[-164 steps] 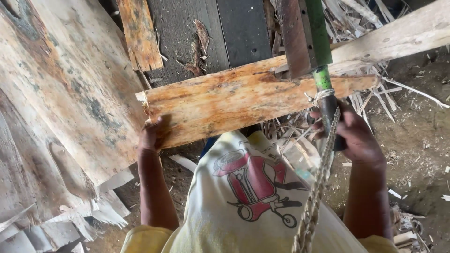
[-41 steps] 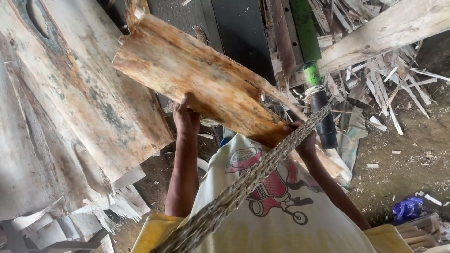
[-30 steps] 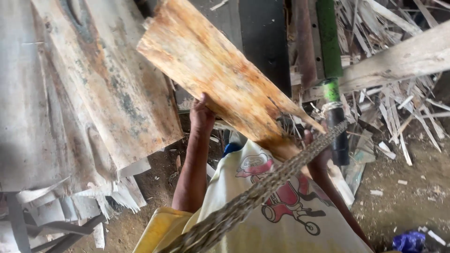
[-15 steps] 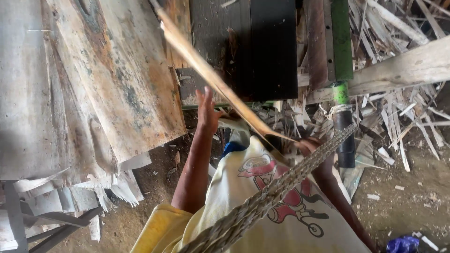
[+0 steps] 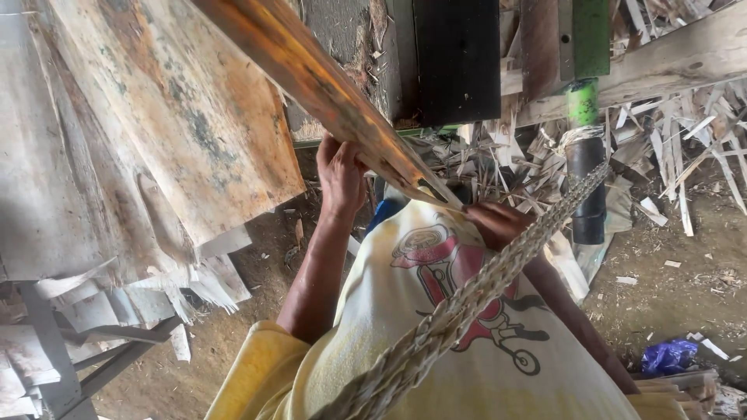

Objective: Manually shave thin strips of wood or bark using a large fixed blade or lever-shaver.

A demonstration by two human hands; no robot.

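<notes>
Wooden board [image 5: 327, 85] tilts edge-on between my hands: left hand [image 5: 341, 173] closed on its lower edge, right hand [image 5: 496, 223] clasping its near end.

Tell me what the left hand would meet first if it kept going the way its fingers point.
The left hand points up-frame and already touches the underside of the orange-stained wooden sheet. Going straight on, it would press into that sheet first, though depth is hard to judge.

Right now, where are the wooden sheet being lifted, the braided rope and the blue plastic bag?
wooden sheet [image 5: 327, 85], head view, on its orange-stained face.
braided rope [image 5: 482, 288], head view, mid-length across the shirt.
blue plastic bag [image 5: 668, 357], head view, its crumpled middle on the ground.
</notes>
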